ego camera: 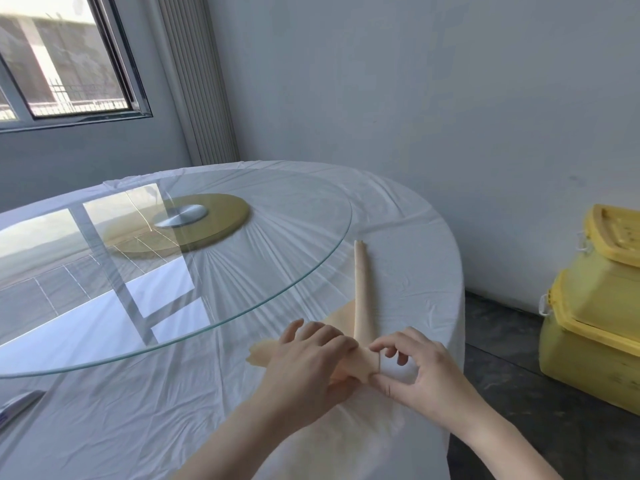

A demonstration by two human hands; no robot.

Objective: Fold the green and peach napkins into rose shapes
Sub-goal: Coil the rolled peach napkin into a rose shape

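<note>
Head view: the peach napkin [362, 292], rolled into a long strip, lies on the white tablecloth [408, 258] beside the glass turntable [242, 271]. Left hand [308, 362] and right hand [415, 368] both pinch its near end. Soft, limp cloth; best gripped at the coil.

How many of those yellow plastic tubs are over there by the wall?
2. One yellow lidded plastic tub sits on the dark floor right of the table; a second yellow lidded tub is stacked on it. The frame edge cuts both off, so more may be hidden.
</note>
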